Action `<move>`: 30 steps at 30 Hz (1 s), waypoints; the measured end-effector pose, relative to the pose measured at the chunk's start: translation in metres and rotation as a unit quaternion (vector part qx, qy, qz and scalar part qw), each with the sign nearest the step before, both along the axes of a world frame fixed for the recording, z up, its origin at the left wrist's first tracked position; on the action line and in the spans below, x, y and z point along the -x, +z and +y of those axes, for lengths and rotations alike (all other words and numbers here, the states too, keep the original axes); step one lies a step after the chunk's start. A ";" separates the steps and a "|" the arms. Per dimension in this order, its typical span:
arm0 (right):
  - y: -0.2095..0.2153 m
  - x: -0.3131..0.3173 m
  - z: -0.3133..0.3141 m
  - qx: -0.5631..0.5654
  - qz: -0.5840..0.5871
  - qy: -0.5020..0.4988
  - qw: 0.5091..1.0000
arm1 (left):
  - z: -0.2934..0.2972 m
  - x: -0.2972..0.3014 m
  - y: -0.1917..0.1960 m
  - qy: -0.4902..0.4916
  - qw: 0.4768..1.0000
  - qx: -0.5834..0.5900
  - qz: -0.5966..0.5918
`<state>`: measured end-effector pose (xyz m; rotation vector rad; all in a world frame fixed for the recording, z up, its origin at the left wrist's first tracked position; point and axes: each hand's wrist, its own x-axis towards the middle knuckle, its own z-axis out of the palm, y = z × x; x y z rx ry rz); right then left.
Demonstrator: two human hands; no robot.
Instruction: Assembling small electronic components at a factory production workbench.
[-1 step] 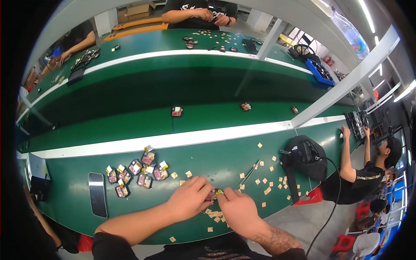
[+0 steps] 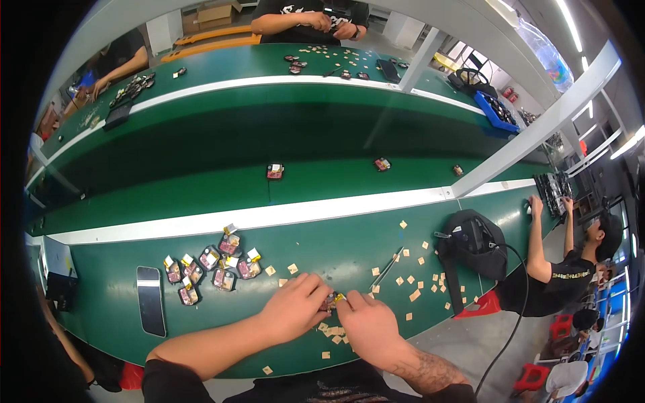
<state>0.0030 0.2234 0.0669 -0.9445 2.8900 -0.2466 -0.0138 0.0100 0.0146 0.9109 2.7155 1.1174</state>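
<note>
Between my two hands is a small electronic module (image 2: 329, 303) with a dark case, a reddish board and a yellow tab. My left hand (image 2: 294, 310) grips its left side with bent fingers. My right hand (image 2: 373, 329) is closed at the other side, fingertips pressed together at the yellow tab; the fingers cover much of the module. Just below lie small tan square pieces (image 2: 326, 355), some in a loose heap. Similar modules (image 2: 224, 279) with white and yellow tabs form a cluster left of my hands. Tweezers (image 2: 386, 269) rest to the right among scattered tan squares (image 2: 414, 295).
A phone (image 2: 151, 302) lies on the green table (image 2: 222, 336) at left, near a dark box (image 2: 59, 269). A black bag (image 2: 474, 245) with a cable sits at right. Beyond a white rail (image 2: 255, 216) are a few more modules (image 2: 275, 171). Co-workers sit across and at right.
</note>
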 end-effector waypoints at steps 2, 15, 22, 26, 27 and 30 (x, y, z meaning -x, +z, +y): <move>-0.004 0.000 -0.002 0.016 -0.002 -0.020 1.000 | -0.001 -0.002 0.000 0.006 1.000 0.004 0.008; -0.033 -0.002 0.020 0.363 -0.091 -0.165 0.912 | -0.007 0.008 0.002 -0.043 0.999 -0.014 0.000; -0.048 0.001 0.034 0.222 -0.032 0.010 0.975 | -0.011 0.015 -0.002 -0.103 0.994 -0.032 -0.015; -0.042 0.005 0.026 0.306 -0.056 -0.035 0.950 | -0.012 0.015 -0.001 -0.111 0.994 -0.017 -0.012; -0.043 0.005 0.024 0.307 -0.056 -0.036 0.949 | -0.012 0.015 -0.002 -0.109 0.994 -0.020 -0.012; -0.044 0.007 0.021 0.334 -0.073 -0.057 0.938 | -0.010 0.014 -0.002 -0.103 0.994 -0.020 -0.012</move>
